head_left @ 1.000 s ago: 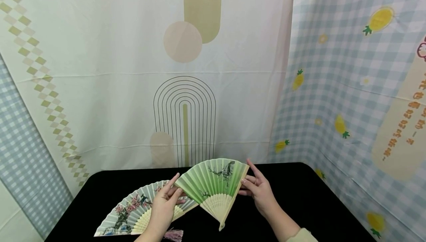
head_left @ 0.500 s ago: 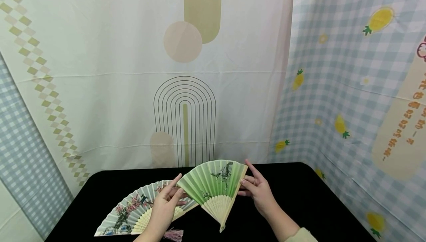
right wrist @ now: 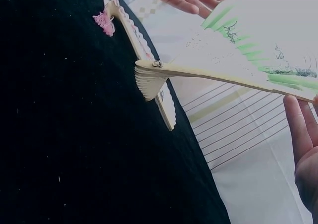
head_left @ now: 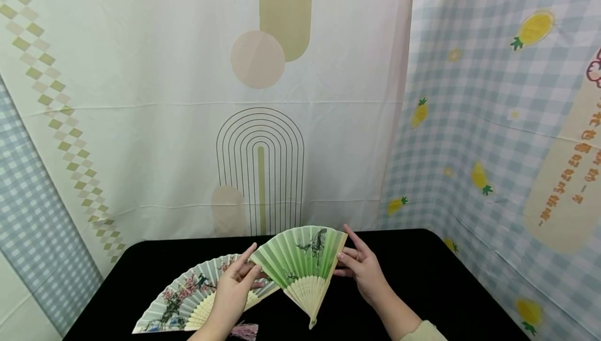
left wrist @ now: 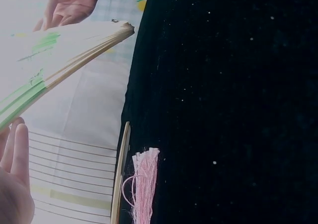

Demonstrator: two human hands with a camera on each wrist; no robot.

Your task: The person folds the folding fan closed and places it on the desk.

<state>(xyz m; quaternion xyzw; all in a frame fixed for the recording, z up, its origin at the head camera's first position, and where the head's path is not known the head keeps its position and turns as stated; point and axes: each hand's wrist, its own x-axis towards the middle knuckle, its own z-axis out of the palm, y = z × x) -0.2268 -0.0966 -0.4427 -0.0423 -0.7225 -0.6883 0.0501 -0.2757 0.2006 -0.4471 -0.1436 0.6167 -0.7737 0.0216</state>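
Note:
A green folding fan (head_left: pixel 302 255), spread partway, is held up above the black table with its pivot end pointing down. Its pleated leaf carries a dark branch painting over pale ribs. My left hand (head_left: pixel 233 286) pinches the left outer edge, thumb in front. On the opposite edge, my right hand (head_left: pixel 365 269) grips between thumb and fingers, its index finger extended upward along the guard. A second folding fan (head_left: pixel 180 299), white with pink flowers, lies spread on the table behind my left hand and is partly covered by it. The right wrist view shows the green fan's rib ends (right wrist: pixel 150 80) gathered at the pivot.
The black tabletop (head_left: pixel 404 299) extends around both fans. A pink tassel (head_left: pixel 246 330) lies by the white fan, near my left wrist. A white patterned cloth (head_left: pixel 164 174) hangs behind the table, and a blue checked cloth (head_left: pixel 451 158) hangs at the right.
Both hands have come slightly closer together, the right one shifting a little left. The green fan's spread has narrowed slightly and its pivot end sits a touch lower. The white fan has stayed put.

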